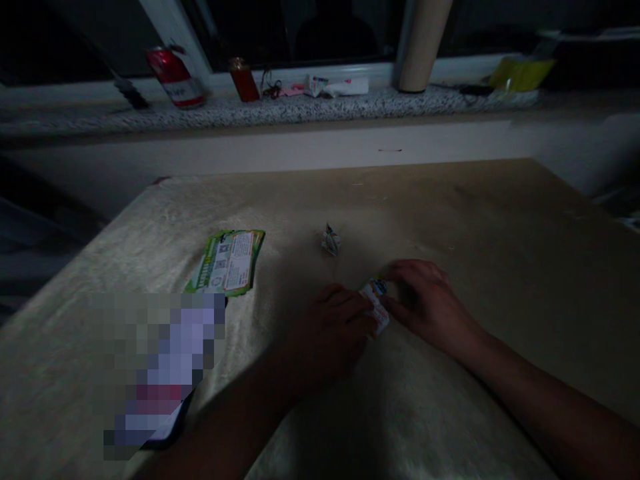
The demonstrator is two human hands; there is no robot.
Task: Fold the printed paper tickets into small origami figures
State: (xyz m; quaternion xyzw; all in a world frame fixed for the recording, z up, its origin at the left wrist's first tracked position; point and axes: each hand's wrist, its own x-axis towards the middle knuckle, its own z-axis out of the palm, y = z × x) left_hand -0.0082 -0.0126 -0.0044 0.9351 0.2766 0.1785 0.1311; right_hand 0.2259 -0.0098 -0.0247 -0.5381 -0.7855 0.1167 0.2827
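Observation:
A folded piece of printed paper (383, 319), white with orange and dark patches, lies on the table between my two hands. My left hand (333, 327) rests over its left side with bent fingers pressing on it; the palm side is hidden. At the paper's right edge, my right hand (423, 303) is curled with thumb and forefinger against it. Beyond them stands a small folded paper piece (331, 241), apart from both hands. Green printed leaflets (227, 263) lie to the left, overlapping in a stack.
A phone (173, 373) with a blurred-out screen lies at the front left of the cloth-covered table (480, 220). On the granite sill (295, 112) behind are a red can (175, 77), a red-brown jar (244, 80), a cardboard tube (423, 47) and a yellow object (520, 72).

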